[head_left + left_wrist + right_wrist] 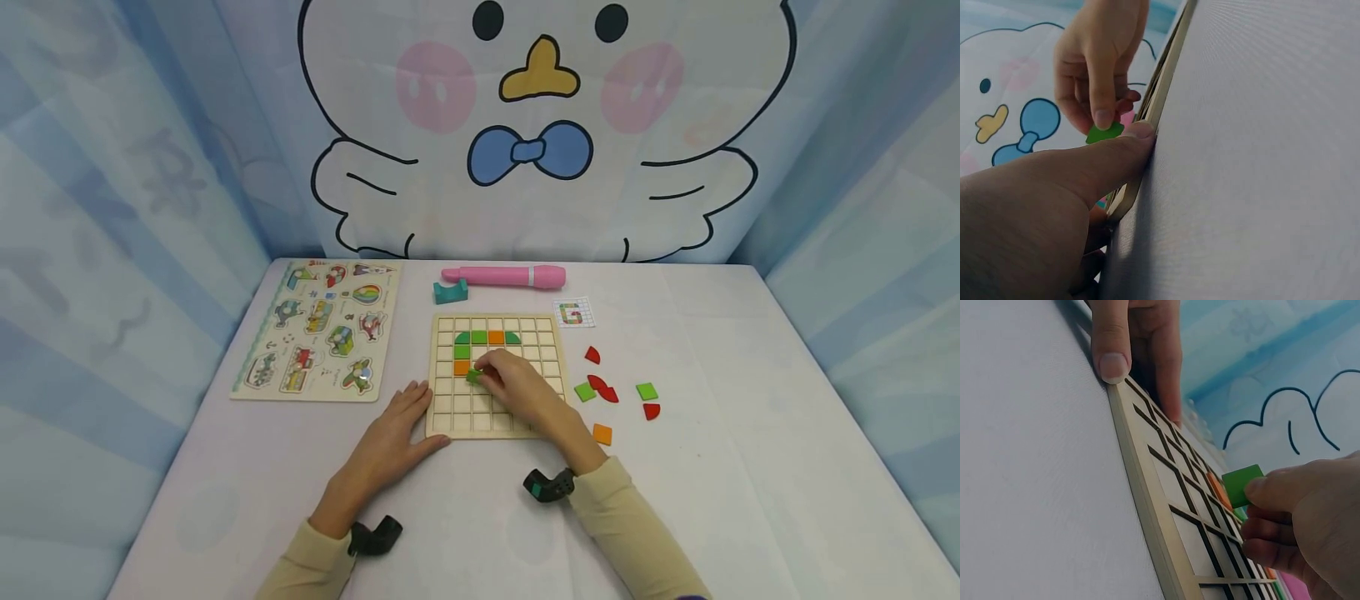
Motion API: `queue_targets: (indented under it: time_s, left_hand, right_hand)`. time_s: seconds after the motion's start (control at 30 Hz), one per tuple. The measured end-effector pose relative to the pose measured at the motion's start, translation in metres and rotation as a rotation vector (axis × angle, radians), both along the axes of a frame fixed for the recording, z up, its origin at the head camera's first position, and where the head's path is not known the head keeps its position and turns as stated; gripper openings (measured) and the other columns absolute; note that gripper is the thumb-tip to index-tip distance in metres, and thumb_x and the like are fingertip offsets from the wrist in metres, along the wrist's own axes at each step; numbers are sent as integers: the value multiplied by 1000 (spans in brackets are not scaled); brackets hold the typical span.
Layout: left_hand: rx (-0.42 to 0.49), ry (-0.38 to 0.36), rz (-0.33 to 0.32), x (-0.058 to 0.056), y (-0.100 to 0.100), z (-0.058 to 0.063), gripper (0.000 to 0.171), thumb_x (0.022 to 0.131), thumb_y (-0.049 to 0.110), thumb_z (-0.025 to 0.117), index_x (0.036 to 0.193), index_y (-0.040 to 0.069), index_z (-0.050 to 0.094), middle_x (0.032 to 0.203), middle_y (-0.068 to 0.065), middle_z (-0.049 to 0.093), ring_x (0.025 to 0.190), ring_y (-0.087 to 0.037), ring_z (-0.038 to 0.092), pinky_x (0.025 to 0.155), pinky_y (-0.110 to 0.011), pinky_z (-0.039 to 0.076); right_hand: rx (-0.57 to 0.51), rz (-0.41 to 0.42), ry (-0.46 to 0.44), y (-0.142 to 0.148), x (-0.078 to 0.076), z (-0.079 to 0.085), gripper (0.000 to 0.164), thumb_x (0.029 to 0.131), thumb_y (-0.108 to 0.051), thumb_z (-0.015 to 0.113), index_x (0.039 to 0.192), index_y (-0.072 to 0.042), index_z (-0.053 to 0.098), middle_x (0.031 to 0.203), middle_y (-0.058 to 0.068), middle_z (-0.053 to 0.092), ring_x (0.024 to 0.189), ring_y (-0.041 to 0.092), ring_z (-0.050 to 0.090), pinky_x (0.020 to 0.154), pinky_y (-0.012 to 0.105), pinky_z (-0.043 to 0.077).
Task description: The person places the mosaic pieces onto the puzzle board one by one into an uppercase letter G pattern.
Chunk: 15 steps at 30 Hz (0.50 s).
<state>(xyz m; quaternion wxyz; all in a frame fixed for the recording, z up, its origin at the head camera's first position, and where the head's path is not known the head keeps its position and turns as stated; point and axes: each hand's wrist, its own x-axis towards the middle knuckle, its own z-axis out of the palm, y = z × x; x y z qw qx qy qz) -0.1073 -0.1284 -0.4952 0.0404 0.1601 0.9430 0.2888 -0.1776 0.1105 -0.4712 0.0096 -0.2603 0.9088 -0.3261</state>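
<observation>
A wooden grid board (450, 423) lies on the table. Along its upper left, several tiles form a row and a short column: green squares, orange squares (496, 337) and dark green rounded pieces (513, 338) at the row's ends. My right hand (521, 387) pinches a green square tile (1241, 485) between thumb and fingers, just over the board below the left column's orange tile (461, 367). My left hand (393, 433) rests at the board's lower left corner, fingers along the left side and thumb against the front edge.
Right of the board lie loose red rounded pieces (652, 412), green squares (647, 391) and an orange square (602, 434). A pattern card (573, 312) sits behind them. A picture puzzle board (315, 333) lies left; a pink pen-like stick (502, 276) and a teal block (451, 292) lie behind.
</observation>
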Motion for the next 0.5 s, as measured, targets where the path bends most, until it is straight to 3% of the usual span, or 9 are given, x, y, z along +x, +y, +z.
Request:
queue_targets:
  time_s: [0.5]
  left_hand:
    - [17,-5,9,0,1,1,80,89,46,73,149,1,45,160,-13,40,153,-32,29,126,-49,27]
  right_hand:
    - [36,38,-9,-14,-4,-7,19,100,-20,63,116,-11,66,110,0,69,95,11,61,88,32,57]
